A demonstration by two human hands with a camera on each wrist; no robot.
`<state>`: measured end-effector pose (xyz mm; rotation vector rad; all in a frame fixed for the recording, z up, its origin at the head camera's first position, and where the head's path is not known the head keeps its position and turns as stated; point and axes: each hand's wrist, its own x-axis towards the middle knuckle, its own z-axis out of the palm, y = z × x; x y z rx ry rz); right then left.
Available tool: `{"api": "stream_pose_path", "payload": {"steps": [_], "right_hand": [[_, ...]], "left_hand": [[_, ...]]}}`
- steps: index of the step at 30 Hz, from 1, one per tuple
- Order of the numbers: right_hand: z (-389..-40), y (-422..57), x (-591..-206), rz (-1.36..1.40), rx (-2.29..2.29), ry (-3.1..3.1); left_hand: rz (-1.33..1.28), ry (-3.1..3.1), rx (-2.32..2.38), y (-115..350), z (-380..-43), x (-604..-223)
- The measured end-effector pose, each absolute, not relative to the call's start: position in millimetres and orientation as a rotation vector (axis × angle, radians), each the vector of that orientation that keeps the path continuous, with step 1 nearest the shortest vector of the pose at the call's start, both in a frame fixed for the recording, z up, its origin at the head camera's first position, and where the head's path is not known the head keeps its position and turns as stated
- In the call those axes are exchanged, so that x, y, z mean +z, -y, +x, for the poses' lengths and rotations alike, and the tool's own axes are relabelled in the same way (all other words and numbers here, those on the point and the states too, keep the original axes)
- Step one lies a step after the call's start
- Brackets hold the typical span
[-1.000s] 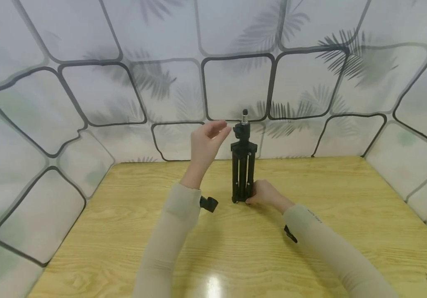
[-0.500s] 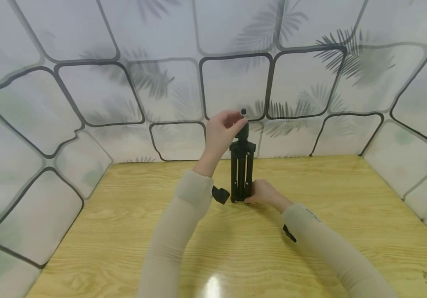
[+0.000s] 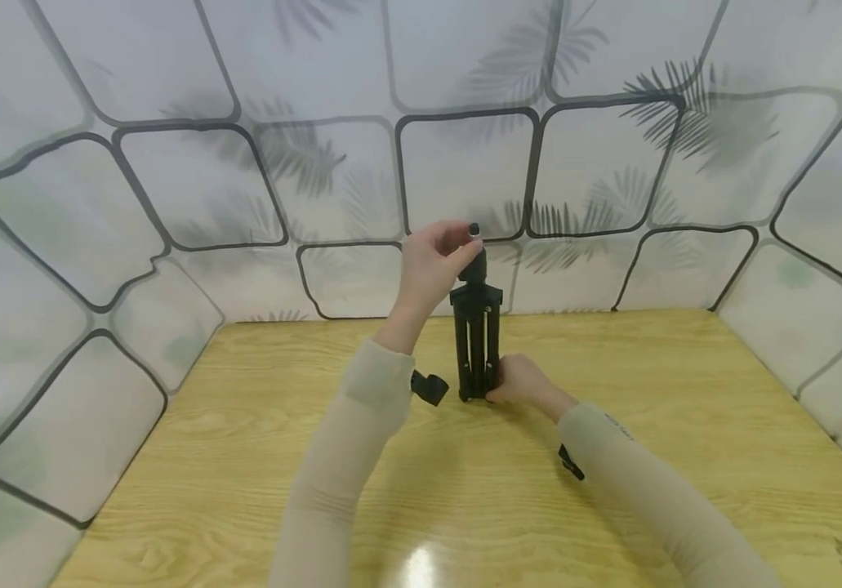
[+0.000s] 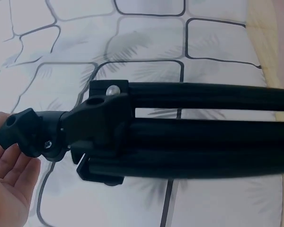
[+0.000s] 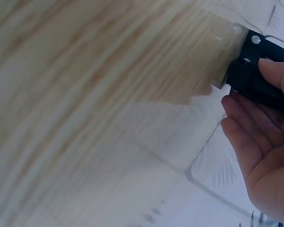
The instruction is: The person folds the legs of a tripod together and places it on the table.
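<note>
A black folded tripod stand [image 3: 474, 300] stands almost upright on the wooden table, its legs together and a short silver stud with a dark cap on top. My left hand [image 3: 428, 261] holds it near the top, thumb and fingers around the neck below the cap. In the left wrist view, fingers of the left hand [image 4: 12, 189] lie behind the black knob [image 4: 21, 132]; part of the grip is hidden. Down by the feet, my right hand [image 3: 522, 380] grips the legs. The right wrist view has its thumb [image 5: 274, 73] on the lower legs, with the fingers beneath.
The wooden table [image 3: 244, 465] reaches back to a pale curtain [image 3: 347, 180] with dark outlines and leaf prints, which also flanks both sides. A black wrist camera [image 3: 431, 389] juts from under the left sleeve, another device [image 3: 571, 463] from under the right.
My left hand has come rightward from beside the tripod and taken hold of its top. The top has since leaned slightly left. The right hand has kept its grip on the legs.
</note>
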<state>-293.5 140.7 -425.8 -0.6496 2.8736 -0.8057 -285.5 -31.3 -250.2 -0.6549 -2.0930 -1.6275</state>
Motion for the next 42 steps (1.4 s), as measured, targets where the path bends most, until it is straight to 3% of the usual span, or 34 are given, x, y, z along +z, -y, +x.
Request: {"api": "stream_pose_path", "payload": {"steps": [13, 23, 42], "right_hand": [[-290.8, -195.4, -398.1, -0.66, -0.675, -3.034], [-288.0, -211.6, -395.1, -0.59, -0.478, -3.088], [-286.4, -206.8, -397.3, -0.571, -0.25, -3.104]], "left_hand": [[-0.368, 2.008, -1.756, 105.9, -286.8, -290.6], [-0.324, 2.471, -1.579, 149.1, -288.5, -346.9], [-0.313, 2.95, -1.295, 172.5, -303.9, -409.7]]}}
